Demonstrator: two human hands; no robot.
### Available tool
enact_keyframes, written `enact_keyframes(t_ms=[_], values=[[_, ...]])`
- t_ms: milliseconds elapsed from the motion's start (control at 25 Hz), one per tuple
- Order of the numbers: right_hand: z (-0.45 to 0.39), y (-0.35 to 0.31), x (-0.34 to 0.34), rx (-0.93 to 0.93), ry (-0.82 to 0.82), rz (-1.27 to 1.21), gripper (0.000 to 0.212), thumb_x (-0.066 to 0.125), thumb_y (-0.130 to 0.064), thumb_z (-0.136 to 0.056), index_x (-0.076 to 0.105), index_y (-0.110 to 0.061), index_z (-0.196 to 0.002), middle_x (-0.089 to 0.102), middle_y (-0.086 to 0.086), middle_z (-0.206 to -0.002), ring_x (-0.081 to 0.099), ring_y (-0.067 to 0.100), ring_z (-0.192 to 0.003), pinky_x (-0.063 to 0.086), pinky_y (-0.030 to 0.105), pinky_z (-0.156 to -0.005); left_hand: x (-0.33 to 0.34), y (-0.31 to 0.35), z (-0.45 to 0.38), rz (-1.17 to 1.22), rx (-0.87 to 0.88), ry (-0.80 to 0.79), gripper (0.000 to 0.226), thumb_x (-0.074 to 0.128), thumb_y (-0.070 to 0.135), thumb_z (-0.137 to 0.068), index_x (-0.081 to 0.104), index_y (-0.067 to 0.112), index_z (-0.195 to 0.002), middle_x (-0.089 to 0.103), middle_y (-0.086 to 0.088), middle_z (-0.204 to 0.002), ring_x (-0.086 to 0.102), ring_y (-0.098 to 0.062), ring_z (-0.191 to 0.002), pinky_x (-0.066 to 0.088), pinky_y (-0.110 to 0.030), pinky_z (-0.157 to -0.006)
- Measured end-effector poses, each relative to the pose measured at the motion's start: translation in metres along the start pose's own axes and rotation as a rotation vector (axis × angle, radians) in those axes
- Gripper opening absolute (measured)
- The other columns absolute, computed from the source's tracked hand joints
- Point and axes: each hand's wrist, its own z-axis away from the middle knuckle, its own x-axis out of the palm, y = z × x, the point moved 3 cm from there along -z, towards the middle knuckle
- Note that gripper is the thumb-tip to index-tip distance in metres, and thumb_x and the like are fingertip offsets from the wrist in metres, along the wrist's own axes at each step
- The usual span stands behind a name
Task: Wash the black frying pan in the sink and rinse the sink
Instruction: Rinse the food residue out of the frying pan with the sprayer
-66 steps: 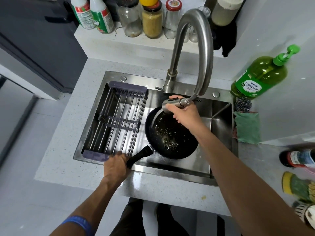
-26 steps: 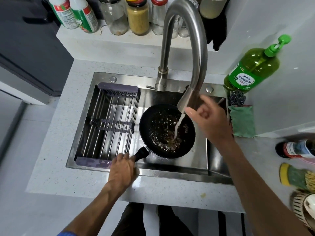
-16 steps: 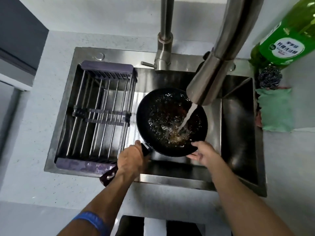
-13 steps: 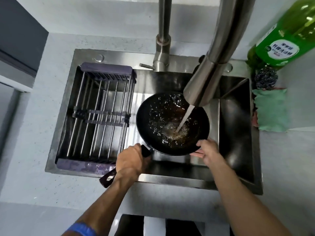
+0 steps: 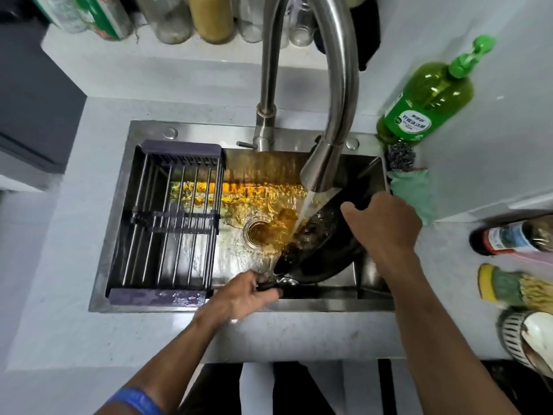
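You have the black frying pan (image 5: 320,250) tipped steeply inside the sink (image 5: 110,223), toward its right half, with the open face turned left so the brown, oily water spills toward the drain (image 5: 258,230). The faucet (image 5: 321,172) is running, and its stream lands on the pan's upper inside wall. Amber liquid spreads across the sink floor and under the drying rack (image 5: 173,223) that fills the left part.

Your left hand (image 5: 245,295) is clenched around the pan's handle at the near edge of the sink. Your right hand (image 5: 383,223) grasps the far, raised rim, fingers curled over the edge.

Judging from its look, the pan is rigid and fairly heavy, and with greasy water running over it the rim is likely slick. The handle is your surest hold; treat the rim grip as a steadying support only, and keep your thumb pressed on the outside wall so the pan cannot slide down against the steel. Tilted this far, it could knock the faucet head just above it if you lift it carelessly.

On the surface at the right, well apart from the pan, stand the green dish soap bottle (image 5: 425,97), a steel scrubber (image 5: 401,155) and a green cloth (image 5: 414,193), near enough to reach when scrubbing begins.
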Motion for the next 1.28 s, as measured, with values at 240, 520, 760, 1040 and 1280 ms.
enact_keyframes(t_ms=[240,520,760,1040,1280], values=[[0.006,0.015,-0.007,0.056,-0.075,0.018,0.036,0.058,-0.045,-0.082,0.047,-0.015,-0.066,0.052,0.002,-0.066,0.041,0.018,-0.054,0.029,0.025,-0.052,-0.009,0.011,0.01,0.216,-0.187,-0.28,0.037,0.075,0.048,-0.067,0.067,0.026,-0.095,0.065,0.013,-0.057,0.053,-0.006,-0.047,0.035,-0.016,-0.041],[0.07,0.08,0.101,0.818,-0.473,-1.231,0.067,0.045,0.015,-0.084,0.051,-0.022,-0.139,0.065,0.009,-0.122,0.064,0.031,-0.1,0.056,0.035,-0.061,-0.031,0.024,0.034,-0.285,-0.157,0.303,0.032,0.078,0.041,-0.073,0.063,0.025,-0.097,0.066,0.011,-0.077,0.061,-0.01,-0.067,0.046,-0.021,-0.056],[0.082,0.065,0.132,0.823,-0.506,-1.315,0.078,0.042,0.021,-0.085,0.052,-0.032,-0.141,0.063,0.006,-0.132,0.063,0.03,-0.114,0.058,0.041,-0.078,-0.04,0.035,0.06,-0.507,-0.115,0.458,0.036,0.071,0.036,-0.086,0.053,0.019,-0.113,0.058,0.008,-0.073,0.054,-0.013,-0.061,0.045,-0.021,-0.054],[0.08,0.071,0.115,0.805,-0.57,-1.14,0.037,0.048,0.014,-0.084,0.06,-0.014,-0.104,0.067,0.013,-0.105,0.071,0.035,-0.083,0.059,0.033,-0.054,-0.077,0.066,0.051,-0.624,-0.138,0.289,0.03,0.078,0.028,-0.076,0.059,0.02,-0.098,0.058,0.006,-0.079,0.059,-0.018,-0.077,0.05,-0.03,-0.068],[0.047,0.053,0.065,0.603,-0.433,-0.819,0.02,0.051,-0.003,-0.077,0.062,0.003,-0.093,0.07,0.023,-0.087,0.072,0.032,-0.052,0.059,0.037,-0.048,-0.092,0.039,0.027,-0.203,-0.235,-0.127,0.03,0.084,0.025,-0.07,0.069,0.021,-0.095,0.072,0.006,-0.089,0.066,-0.015,-0.089,0.054,-0.03,-0.08]])
